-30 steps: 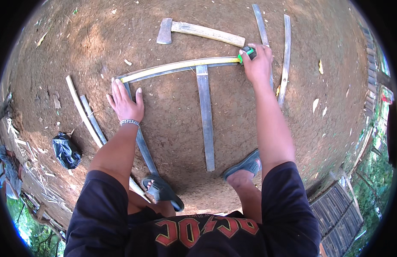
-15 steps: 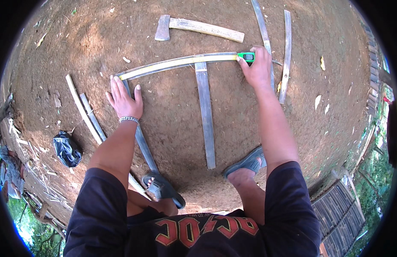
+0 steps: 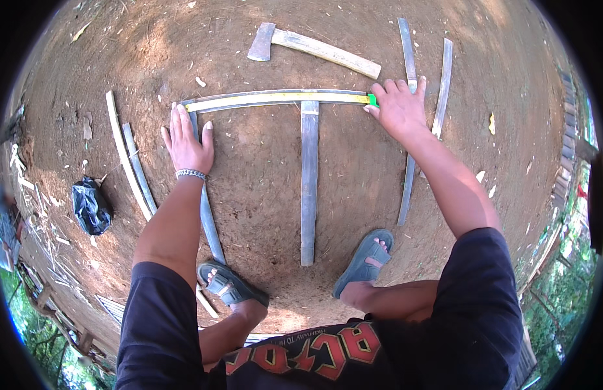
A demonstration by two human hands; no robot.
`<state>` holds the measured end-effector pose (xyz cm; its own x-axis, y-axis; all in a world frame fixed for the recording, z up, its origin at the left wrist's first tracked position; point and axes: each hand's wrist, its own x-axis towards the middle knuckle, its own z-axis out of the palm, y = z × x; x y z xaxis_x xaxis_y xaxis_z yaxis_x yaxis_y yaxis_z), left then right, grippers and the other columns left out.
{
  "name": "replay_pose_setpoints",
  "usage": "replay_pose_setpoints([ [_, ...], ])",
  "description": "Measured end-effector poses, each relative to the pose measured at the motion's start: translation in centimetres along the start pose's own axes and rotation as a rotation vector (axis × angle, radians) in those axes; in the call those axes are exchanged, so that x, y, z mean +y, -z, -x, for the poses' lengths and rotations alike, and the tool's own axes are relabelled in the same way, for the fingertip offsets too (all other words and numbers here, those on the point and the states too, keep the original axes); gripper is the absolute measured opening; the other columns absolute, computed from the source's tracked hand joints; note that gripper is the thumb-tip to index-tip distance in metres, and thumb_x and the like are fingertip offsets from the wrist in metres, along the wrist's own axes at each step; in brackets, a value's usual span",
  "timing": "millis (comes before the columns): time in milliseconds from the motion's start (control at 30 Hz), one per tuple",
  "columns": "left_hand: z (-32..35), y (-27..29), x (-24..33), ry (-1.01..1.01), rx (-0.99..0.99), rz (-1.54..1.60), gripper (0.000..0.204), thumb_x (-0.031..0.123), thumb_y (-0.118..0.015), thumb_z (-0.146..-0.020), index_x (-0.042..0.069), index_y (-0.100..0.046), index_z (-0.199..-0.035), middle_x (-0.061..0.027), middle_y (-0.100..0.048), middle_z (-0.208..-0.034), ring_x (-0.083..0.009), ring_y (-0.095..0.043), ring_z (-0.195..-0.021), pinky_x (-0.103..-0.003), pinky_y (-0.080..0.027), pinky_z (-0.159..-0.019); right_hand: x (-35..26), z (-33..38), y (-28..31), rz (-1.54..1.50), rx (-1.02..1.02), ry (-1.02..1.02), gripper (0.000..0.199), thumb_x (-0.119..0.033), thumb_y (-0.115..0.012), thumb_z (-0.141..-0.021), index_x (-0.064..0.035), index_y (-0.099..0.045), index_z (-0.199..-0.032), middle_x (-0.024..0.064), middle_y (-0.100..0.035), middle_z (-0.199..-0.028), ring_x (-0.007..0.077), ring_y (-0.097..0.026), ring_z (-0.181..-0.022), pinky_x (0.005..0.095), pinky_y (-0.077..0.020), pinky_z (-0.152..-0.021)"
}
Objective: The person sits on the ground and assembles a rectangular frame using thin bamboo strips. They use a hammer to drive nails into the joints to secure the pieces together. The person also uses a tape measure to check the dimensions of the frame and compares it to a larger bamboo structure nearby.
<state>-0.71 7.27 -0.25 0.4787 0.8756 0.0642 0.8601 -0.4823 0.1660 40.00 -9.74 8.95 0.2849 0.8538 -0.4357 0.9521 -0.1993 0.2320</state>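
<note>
A yellow tape measure blade (image 3: 249,100) stretches along a slightly bowed dark wooden strip (image 3: 343,92) on the bare ground. At the blade's left end lies my left hand (image 3: 189,148), its fingers stretched flat and its thumb apart. My right hand (image 3: 403,112) covers the green tape measure case (image 3: 373,100) at the right end, thumb against it; most of the case is hidden under the palm. A middle upright strip (image 3: 309,188) runs toward me from below the taped one. Another dark strip (image 3: 209,218) goes down from the left end, by my left wrist.
An axe (image 3: 324,53) with a wooden handle lies beyond the taped strip. More strips lie on the right (image 3: 407,188), (image 3: 444,78) and on the left (image 3: 122,149). A black plastic bag (image 3: 91,207) sits at far left. My sandalled feet (image 3: 233,286) flank the middle strip.
My right hand has turned palm down over the tape measure case, its elbow swinging outward. My left hand stays at the blade's end. The whole view has shifted slightly.
</note>
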Motion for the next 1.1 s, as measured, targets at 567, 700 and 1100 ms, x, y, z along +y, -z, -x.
replay_pose_setpoints([
  [567, -0.2, 2.2, 4.1, 0.241, -0.106, -0.167, 0.081, 0.052, -0.046, -0.104, 0.005, -0.017, -0.163, -0.0225, -0.015, -0.170, -0.0382, -0.022, -0.156, -0.057, -0.015, -0.126, 3.0, -1.6, -3.6, -0.325, 0.176, 0.325, 0.037, -0.026, -0.069, -0.092, -0.0152, -0.070, -0.127, 0.0079, -0.065, -0.111, 0.0285, -0.062, -0.110, 0.0432, -0.0550, -0.093],
  [700, 2.6, 2.9, 14.0, 0.226, -0.106, 0.015, 0.079, 0.045, -0.062, -0.098, 0.003, -0.032, -0.158, -0.0301, -0.034, -0.159, -0.0405, -0.035, -0.148, -0.056, -0.027, -0.122, 3.1, -1.5, -3.5, -0.361, 0.173, 0.320, 0.035, -0.024, -0.069, -0.092, -0.0140, -0.072, -0.124, 0.0090, -0.065, -0.109, 0.0286, -0.063, -0.109, 0.0436, -0.0552, -0.091],
  [1100, 9.8, -1.3, 25.2, 0.280, -0.204, 0.189, 0.074, 0.035, -0.069, -0.092, 0.010, -0.042, -0.156, -0.0191, -0.051, -0.126, -0.0363, -0.051, -0.120, -0.048, -0.041, -0.101, 3.2, -1.5, -3.5, -0.397, 0.173, 0.307, 0.033, -0.022, -0.069, -0.092, -0.0134, -0.073, -0.124, 0.0092, -0.065, -0.111, 0.0291, -0.063, -0.108, 0.0436, -0.0552, -0.091],
])
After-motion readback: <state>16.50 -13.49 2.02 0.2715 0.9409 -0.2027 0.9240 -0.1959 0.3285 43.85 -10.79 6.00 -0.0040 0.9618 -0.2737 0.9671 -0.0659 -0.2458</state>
